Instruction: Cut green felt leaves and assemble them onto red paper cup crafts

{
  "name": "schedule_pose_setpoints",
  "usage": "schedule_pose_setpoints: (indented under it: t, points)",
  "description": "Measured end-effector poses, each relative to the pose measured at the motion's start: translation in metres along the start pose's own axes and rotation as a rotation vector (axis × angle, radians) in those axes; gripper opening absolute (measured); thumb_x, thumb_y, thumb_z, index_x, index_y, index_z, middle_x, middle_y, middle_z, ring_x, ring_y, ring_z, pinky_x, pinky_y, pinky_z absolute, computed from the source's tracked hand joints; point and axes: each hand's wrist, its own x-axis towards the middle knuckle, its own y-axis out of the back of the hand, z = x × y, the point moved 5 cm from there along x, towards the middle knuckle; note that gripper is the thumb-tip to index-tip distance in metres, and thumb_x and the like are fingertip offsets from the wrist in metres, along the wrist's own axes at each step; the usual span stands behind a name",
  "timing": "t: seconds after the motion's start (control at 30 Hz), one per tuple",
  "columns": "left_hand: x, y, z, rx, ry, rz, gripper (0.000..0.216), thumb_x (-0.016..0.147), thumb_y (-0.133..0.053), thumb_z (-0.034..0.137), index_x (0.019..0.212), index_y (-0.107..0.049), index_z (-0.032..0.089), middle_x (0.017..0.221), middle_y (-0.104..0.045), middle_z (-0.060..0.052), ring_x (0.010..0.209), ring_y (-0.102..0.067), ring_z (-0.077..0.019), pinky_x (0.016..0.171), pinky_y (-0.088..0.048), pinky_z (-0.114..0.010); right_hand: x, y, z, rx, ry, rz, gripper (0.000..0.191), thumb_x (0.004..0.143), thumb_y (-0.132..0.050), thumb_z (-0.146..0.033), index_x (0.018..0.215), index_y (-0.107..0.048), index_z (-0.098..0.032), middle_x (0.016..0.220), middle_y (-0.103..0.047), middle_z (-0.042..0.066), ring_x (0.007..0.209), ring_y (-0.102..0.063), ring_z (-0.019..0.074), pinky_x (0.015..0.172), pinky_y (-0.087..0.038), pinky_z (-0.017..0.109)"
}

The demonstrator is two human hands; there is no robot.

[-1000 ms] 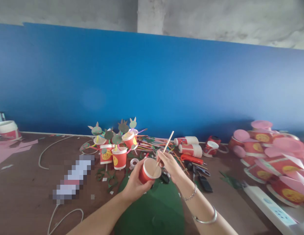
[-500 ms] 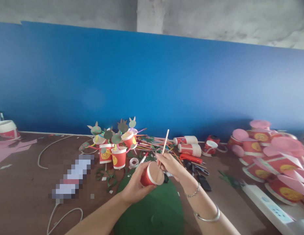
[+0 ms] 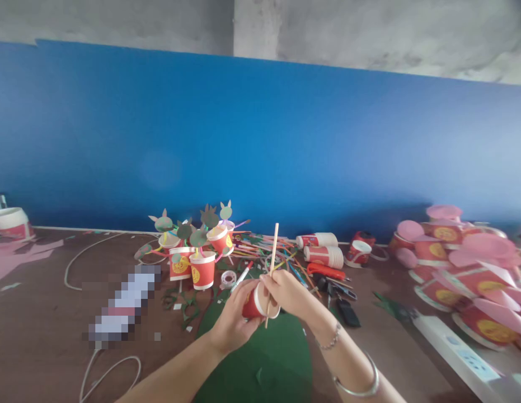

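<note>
My left hand [image 3: 235,319] is wrapped round a red and white paper cup [image 3: 252,302], tilted with its pale round end turned toward my right side. In my right hand [image 3: 285,291] a thin wooden chopstick [image 3: 274,246] is pinched near its middle. The stick stands almost upright and crosses in front of the cup's pale end, its lower tip reaching just past the rim. Whether it touches the cup I cannot tell. Below both hands lies a dark green round sheet [image 3: 260,369].
Decorated cups with animal heads [image 3: 202,268] stand left of centre. A tape roll [image 3: 229,279], colourful sticks [image 3: 260,245], stacked cups [image 3: 323,256] and an orange-handled tool [image 3: 326,271] lie behind my hands. Pink-eared cups [image 3: 487,280] and a power strip [image 3: 457,352] are at right.
The chopstick has shifted left and become more upright, and its lower tip now shows below the cup's rim. My right hand has moved slightly left and down. The cup stays in my left hand.
</note>
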Motion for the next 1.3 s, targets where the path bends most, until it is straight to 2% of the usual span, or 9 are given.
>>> schedule_pose_setpoints:
  t: [0.2, 0.4, 0.53, 0.73, 0.87, 0.97, 1.07, 1.17, 1.3]
  points:
    - [0.000, 0.005, 0.000, 0.103, -0.036, 0.076, 0.067, 0.072, -0.058, 0.010, 0.132, -0.032, 0.021, 0.129, -0.047, -0.014, 0.122, -0.043, -0.0288, 0.100, -0.036, -0.048, -0.006, 0.005, -0.015, -0.221, 0.086, 0.136, 0.037, 0.088, -0.040, -0.037, 0.059, -0.055, -0.019, 0.060, -0.063, 0.004, 0.061, -0.058, 0.0164, 0.058, -0.034, 0.024]
    - [0.000, 0.004, 0.010, 0.194, -0.144, -0.001, 0.071, 0.071, -0.061, 0.011, 0.133, -0.030, 0.021, 0.129, -0.047, -0.014, 0.120, -0.044, -0.0290, 0.099, -0.037, -0.047, -0.006, 0.021, -0.011, -0.053, 0.137, 0.403, 0.035, 0.088, -0.040, -0.043, 0.063, -0.044, -0.020, 0.058, -0.055, -0.001, 0.054, -0.049, 0.0122, 0.053, -0.032, 0.021]
    - [0.001, 0.004, 0.015, 0.241, -0.169, 0.013, 0.070, 0.071, -0.061, 0.013, 0.133, -0.030, 0.021, 0.126, -0.049, -0.014, 0.117, -0.046, -0.0288, 0.097, -0.038, -0.047, -0.006, 0.019, -0.013, -0.043, 0.209, 0.394, 0.034, 0.088, -0.039, -0.038, 0.060, -0.041, -0.020, 0.054, -0.049, -0.003, 0.051, -0.043, 0.0109, 0.051, -0.031, 0.021]
    - [-0.001, 0.002, 0.015, 0.223, -0.123, 0.021, 0.074, 0.069, -0.060, 0.010, 0.134, -0.027, 0.020, 0.126, -0.049, -0.014, 0.117, -0.047, -0.0283, 0.097, -0.039, -0.045, -0.011, 0.015, -0.019, -0.098, 0.216, 0.286, 0.030, 0.087, -0.042, -0.032, 0.063, -0.055, -0.018, 0.056, -0.058, 0.000, 0.053, -0.051, 0.0123, 0.052, -0.033, 0.021]
    - [0.000, 0.009, 0.006, 0.208, -0.036, 0.146, 0.068, 0.069, -0.059, 0.009, 0.131, -0.032, 0.022, 0.125, -0.050, -0.013, 0.117, -0.047, -0.0289, 0.100, -0.035, -0.048, -0.015, 0.010, -0.023, -0.182, 0.243, 0.278, 0.022, 0.085, -0.044, -0.024, 0.089, -0.065, -0.018, 0.070, -0.068, 0.003, 0.067, -0.061, 0.0161, 0.065, -0.039, 0.025]
    - [0.001, 0.018, -0.003, 0.185, 0.058, 0.289, 0.063, 0.070, -0.060, 0.013, 0.128, -0.035, 0.021, 0.122, -0.052, -0.012, 0.115, -0.049, -0.0288, 0.097, -0.038, -0.046, -0.019, 0.011, -0.027, -0.232, 0.294, 0.352, 0.030, 0.084, -0.045, -0.026, 0.112, -0.056, -0.019, 0.079, -0.068, 0.004, 0.080, -0.061, 0.0188, 0.076, -0.039, 0.030]
    - [0.001, 0.027, -0.010, 0.170, 0.147, 0.427, 0.062, 0.071, -0.064, 0.019, 0.127, -0.037, 0.020, 0.120, -0.052, -0.012, 0.110, -0.053, -0.0277, 0.093, -0.043, -0.042, -0.023, 0.017, -0.030, -0.288, 0.280, 0.444, 0.025, 0.085, -0.047, -0.033, 0.101, -0.058, -0.017, 0.080, -0.066, 0.005, 0.081, -0.059, 0.0196, 0.075, -0.038, 0.030]
    - [0.001, 0.032, -0.012, 0.165, 0.191, 0.492, 0.063, 0.070, -0.067, 0.023, 0.126, -0.037, 0.019, 0.119, -0.051, -0.013, 0.110, -0.051, -0.0277, 0.093, -0.042, -0.042, -0.022, 0.011, -0.031, -0.367, 0.212, 0.268, 0.029, 0.080, -0.053, -0.043, 0.064, -0.058, -0.019, 0.066, -0.063, 0.003, 0.070, -0.058, 0.0180, 0.068, -0.035, 0.027]
    - [0.000, 0.031, -0.015, 0.161, 0.264, 0.520, 0.067, 0.067, -0.069, 0.024, 0.126, -0.037, 0.018, 0.115, -0.050, -0.012, 0.110, -0.050, -0.0278, 0.092, -0.042, -0.043, -0.021, -0.007, -0.029, -0.460, 0.159, -0.027, 0.031, 0.076, -0.056, -0.030, 0.048, -0.051, -0.017, 0.048, -0.054, -0.001, 0.054, -0.052, 0.0124, 0.058, -0.029, 0.024]
